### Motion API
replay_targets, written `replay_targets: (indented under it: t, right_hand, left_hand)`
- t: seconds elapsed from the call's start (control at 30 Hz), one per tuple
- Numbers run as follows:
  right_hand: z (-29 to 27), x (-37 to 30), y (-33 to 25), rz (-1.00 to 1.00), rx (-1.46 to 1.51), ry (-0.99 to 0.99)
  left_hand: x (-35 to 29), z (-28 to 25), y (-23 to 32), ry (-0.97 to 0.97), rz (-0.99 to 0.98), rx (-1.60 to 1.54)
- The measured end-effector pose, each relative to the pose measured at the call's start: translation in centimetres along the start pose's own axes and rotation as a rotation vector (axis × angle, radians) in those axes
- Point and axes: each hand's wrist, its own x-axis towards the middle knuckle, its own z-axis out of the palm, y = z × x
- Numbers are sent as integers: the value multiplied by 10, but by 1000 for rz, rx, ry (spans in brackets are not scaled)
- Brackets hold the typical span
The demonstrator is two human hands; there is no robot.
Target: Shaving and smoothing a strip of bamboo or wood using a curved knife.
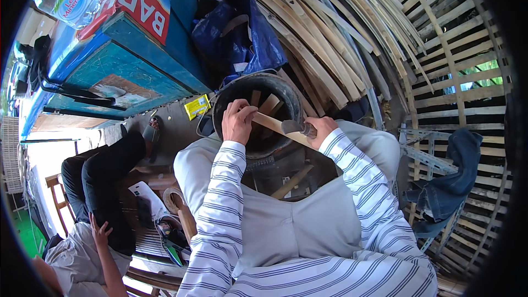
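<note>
Over a dark round bucket (219,96) between my knees, a flat pale wooden strip (278,127) slants down to the right. My left hand (237,121) is closed on its upper left end, thumb and fingers pinching it. My right hand (323,131) grips the handle of a knife (291,127), whose short dark blade lies against or just above the strip. The strip's lower end reaches my right hand; whether those fingers also touch it is hidden. Several cut wood pieces (269,103) stand inside the bucket.
A blue tarpaulin bag (239,38) sits behind the bucket, beside a large stack of long wooden strips (313,33). A blue wooden box (148,60) stands to the left, with a yellow packet (197,107) near it. Another person (104,187) sits at left. Jeans (454,181) hang at right.
</note>
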Motion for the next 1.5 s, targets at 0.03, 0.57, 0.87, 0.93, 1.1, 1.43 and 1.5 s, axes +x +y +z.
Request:
replay_targets:
  t: [0.03, 0.57, 0.87, 0.93, 1.1, 1.43, 1.5]
  right_hand:
    - [0, 0, -1, 1, 2, 0]
    - [-17, 8, 11, 188, -108, -54]
    - [-21, 8, 14, 230, -72, -24]
    - [-19, 7, 16, 238, -84, -31]
    - [-18, 4, 12, 186, -79, -112]
    - [-57, 2, 20, 148, 73, 458]
    - [-68, 8, 44, 107, 908, 772]
  left_hand:
    - [-1, 0, -2, -19, 37, 16]
    - [2, 4, -7, 22, -467, 34]
    - [-19, 17, 3, -475, -302, 245]
    - [-23, 20, 6, -416, -266, 267]
    - [-15, 15, 30, -351, 33, 368]
    - [-30, 20, 16, -616, -154, 461]
    - [-21, 23, 16, -599, -234, 433]
